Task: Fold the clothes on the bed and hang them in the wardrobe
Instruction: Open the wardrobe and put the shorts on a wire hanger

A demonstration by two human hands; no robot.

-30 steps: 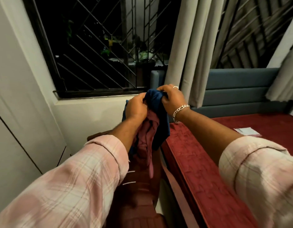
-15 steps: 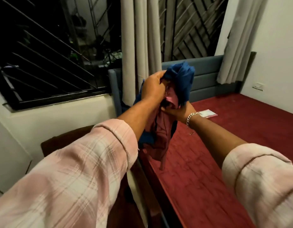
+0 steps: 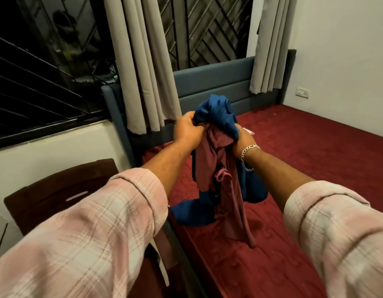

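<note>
Head view, hands [image 3: 214, 132] clutching bunched clothes [image 3: 220, 168] between them

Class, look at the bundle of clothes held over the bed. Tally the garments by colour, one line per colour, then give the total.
Blue garment: 1
Maroon garment: 1
Total: 2, gripped together by the left hand and right hand; folds could hide more.

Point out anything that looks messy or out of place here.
The blue garment and the maroon garment are bunched together in one crumpled wad, gripped by the left hand and right hand, their ends trailing onto the red bed cover.
</note>
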